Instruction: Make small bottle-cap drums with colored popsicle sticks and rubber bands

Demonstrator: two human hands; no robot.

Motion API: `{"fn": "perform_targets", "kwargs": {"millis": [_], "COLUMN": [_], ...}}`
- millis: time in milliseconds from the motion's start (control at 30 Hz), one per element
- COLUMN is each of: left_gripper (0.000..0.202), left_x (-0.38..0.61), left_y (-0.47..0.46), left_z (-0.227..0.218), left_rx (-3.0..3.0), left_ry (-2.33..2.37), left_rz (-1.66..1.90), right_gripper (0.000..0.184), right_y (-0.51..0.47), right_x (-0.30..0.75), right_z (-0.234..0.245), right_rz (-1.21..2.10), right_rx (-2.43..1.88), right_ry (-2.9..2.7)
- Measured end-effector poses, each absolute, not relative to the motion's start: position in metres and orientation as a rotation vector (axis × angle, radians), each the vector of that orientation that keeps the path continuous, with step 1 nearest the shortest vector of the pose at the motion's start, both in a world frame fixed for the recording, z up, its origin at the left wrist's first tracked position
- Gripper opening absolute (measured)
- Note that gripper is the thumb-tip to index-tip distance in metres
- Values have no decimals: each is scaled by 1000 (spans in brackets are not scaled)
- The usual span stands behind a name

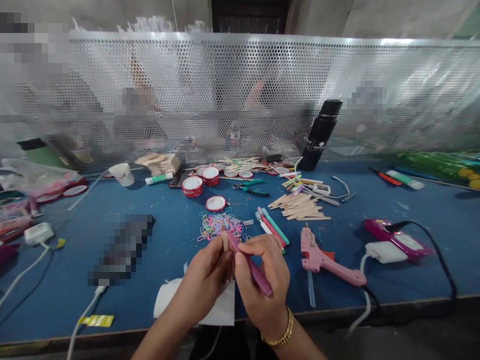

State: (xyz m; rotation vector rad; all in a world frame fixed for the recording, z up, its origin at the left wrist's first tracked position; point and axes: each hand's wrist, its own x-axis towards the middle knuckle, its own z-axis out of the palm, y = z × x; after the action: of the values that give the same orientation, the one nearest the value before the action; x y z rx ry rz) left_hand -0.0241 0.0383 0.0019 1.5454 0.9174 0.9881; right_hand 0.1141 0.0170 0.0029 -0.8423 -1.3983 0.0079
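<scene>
My left hand [206,280] is closed, pinching a small flat wooden stick [225,241] upright near the table's front edge. My right hand [262,280], with a gold bracelet on its wrist, grips a pink marker pen [250,265] whose tip touches the stick. Both hands hover over a white sheet of paper [221,309]. Just beyond them lies a heap of coloured rubber bands [219,225].
On the blue table [168,280] lie a pink glue gun [322,257], coloured markers [272,227], a pile of wooden sticks [302,206], red-rimmed round lids [202,182], green pliers [249,187], a black bottle [320,134], chargers and cables. A perforated metal screen [240,90] closes the back.
</scene>
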Motion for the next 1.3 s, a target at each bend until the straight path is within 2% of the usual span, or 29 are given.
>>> {"fn": "perform_targets", "kwargs": {"millis": [1300], "left_gripper": [34], "left_x": [-24], "left_y": [41], "left_z": [-5], "left_rx": [1516], "left_ry": [902], "left_rz": [1044], "right_gripper": [16], "right_y": [18], "right_x": [111], "right_z": [5], "right_rz": [-48], "right_rx": [-808], "right_ry": [-1384]}}
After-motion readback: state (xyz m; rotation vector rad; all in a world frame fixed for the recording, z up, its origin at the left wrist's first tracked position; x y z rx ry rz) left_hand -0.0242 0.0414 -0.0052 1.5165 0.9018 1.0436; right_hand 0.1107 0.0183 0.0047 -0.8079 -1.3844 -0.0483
